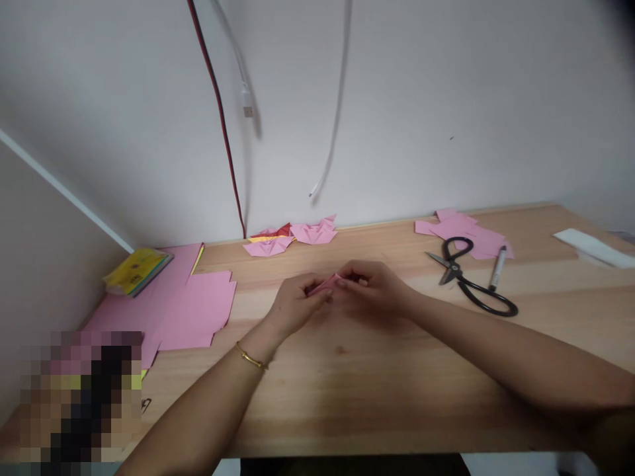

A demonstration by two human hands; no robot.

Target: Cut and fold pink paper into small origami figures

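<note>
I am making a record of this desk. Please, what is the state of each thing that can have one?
Left hand: closed on pink paper
Right hand: closed on same paper
Pink paper: looks folded, held
Scissors: open, lying
Marker: lying, cap unclear
Pink shapes at back: folded
Large pink sheets: overlapping, flat
Small pink pieces: overlapping
Yellow packet: lying on large sheets
White cables: hanging, lower ends unconnected
Gold bracelet: worn

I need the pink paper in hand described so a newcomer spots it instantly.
On the wooden table, look to the middle, where the left hand and right hand nearly meet. The small folded pink paper is pinched between them. Unlike the pink sheets at the left and the pink shapes by the wall, this one is being held.
</note>
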